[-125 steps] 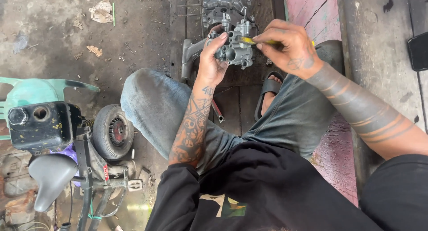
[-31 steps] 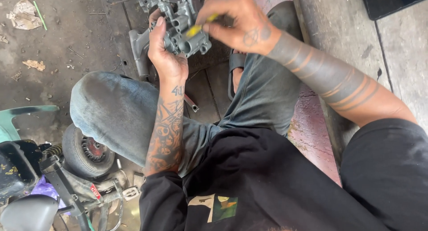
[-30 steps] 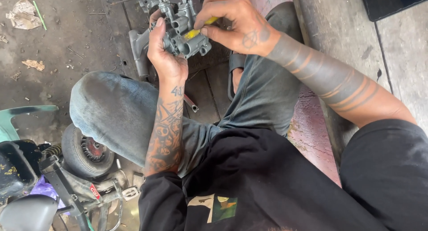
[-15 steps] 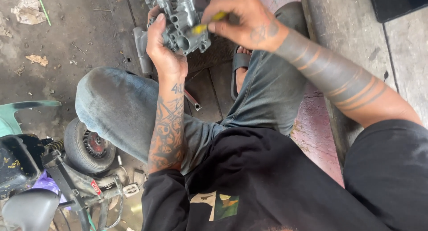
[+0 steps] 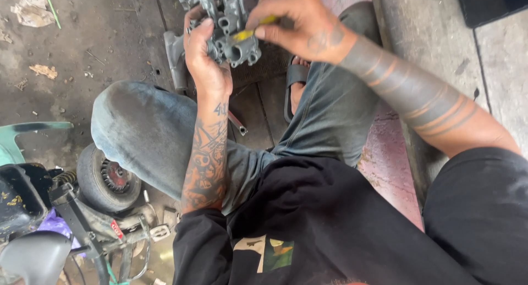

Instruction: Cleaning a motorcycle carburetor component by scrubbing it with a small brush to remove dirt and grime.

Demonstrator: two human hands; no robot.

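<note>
The left hand (image 5: 204,59) is clamped around a grey metal carburettor (image 5: 228,29), held above the bent knee (image 5: 140,125) near the frame's top edge. The right hand (image 5: 300,21) pinches a yellow-handled tool (image 5: 258,29) against the carburettor's right side (tip hidden). Left of the knee, a small wheel (image 5: 104,177) crowds the floor.

Soft, even daylight, faint shadows, slight motion blur at top edge.

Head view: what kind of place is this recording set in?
Most likely a small informal repair workshop. The person sits low over a stained concrete floor, the left hand holding a grey metal carburettor-like part; a small wheeled vehicle, partly stripped, stands beside the knee.
</note>
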